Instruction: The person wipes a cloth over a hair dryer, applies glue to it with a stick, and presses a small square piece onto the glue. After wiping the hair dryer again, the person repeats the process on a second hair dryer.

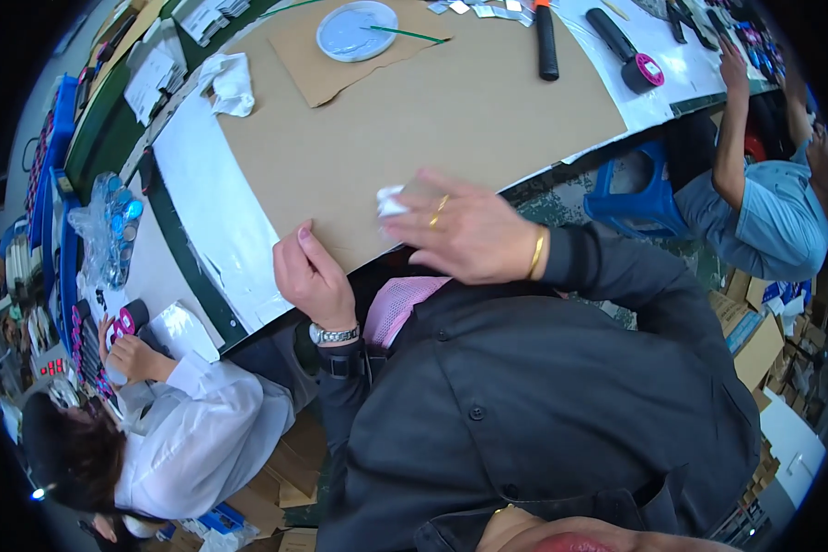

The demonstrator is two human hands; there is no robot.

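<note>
My right hand (469,235), a little blurred, is over the near edge of a brown cardboard sheet (414,129). A crumpled white wipe (391,201) shows at its fingertips, against the cardboard. At the near left corner of the sheet is my left hand (313,276), with its fingers curled in and its thumb pointing up. Whatever those fingers may hold is hidden. Toward the far edge, a round white dish (357,31) with pale contents sits on a smaller piece of cardboard (294,55), and a thin green stick (409,35) lies across its rim.
A black-handled tool (546,46) and a black-and-pink round-headed device (630,55) lie at the far right. A white cloth (230,83) rests at the far left. Co-workers sit on both sides, one beside a blue stool (637,193). Clear bottles (115,230) stand left.
</note>
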